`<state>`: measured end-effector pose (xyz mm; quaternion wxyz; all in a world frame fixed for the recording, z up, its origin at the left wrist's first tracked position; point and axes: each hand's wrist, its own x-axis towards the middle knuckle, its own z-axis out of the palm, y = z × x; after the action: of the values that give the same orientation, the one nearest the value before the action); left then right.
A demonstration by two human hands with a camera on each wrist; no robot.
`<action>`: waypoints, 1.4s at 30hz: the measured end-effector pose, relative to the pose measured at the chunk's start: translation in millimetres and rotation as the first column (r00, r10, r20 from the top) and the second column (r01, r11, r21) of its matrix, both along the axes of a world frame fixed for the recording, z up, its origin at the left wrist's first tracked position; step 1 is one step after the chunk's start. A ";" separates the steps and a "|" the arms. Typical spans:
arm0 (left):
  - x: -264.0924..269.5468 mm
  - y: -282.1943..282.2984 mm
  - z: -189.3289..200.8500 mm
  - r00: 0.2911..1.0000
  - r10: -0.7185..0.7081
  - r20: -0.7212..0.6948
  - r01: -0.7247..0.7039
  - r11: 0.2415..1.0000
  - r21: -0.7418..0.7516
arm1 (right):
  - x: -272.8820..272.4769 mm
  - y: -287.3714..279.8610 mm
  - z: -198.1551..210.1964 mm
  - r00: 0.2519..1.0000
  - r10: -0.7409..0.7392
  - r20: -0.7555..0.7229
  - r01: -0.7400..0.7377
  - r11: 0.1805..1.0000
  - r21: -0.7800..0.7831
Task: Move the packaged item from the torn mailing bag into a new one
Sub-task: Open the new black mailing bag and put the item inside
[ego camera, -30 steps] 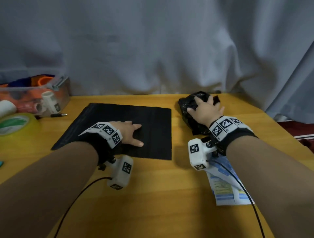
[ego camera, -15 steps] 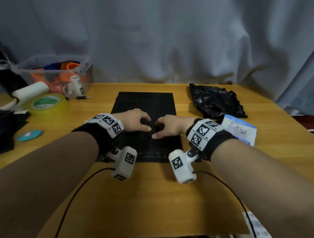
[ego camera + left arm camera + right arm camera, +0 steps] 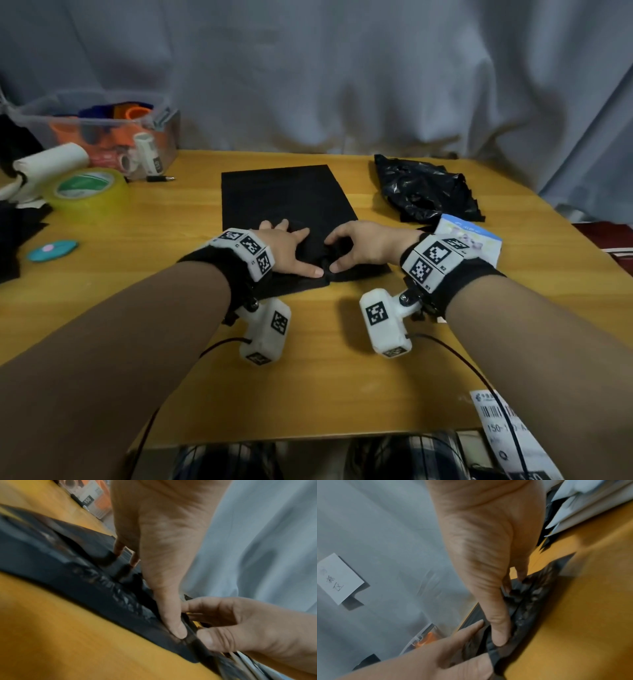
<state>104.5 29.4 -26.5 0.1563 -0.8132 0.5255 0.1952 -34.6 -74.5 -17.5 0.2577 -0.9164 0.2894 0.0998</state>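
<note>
Looking smooth, yellow-toned wood on the counter. Showing matt black plastic film on the new mailing bag, crinkled glossy black plastic on the torn mailing bag, glossy printed wrap on the packaged item, soft grey cloth across the curtain.

I saw black wristbands bearing white blocks of black square markers, white marker-tagged camera pods below each wrist, thin black cables trailing toward the frame's bottom.

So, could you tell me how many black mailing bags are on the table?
2: the flat new bag at centre under both hands, the crumpled torn bag at back right.
</note>
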 end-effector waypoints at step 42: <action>3.5 25.1 53.7 0.933 -0.207 0.296 0.360 0.505 -0.784 | -6.5 0.6 18.6 0.851 -0.108 0.514 0.341 0.858 -0.384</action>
<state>108.0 54.4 27.2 -0.1716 -0.7055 0.6661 -0.1703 -41.1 -73.9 1.1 0.1054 -0.9052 0.3406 -0.2314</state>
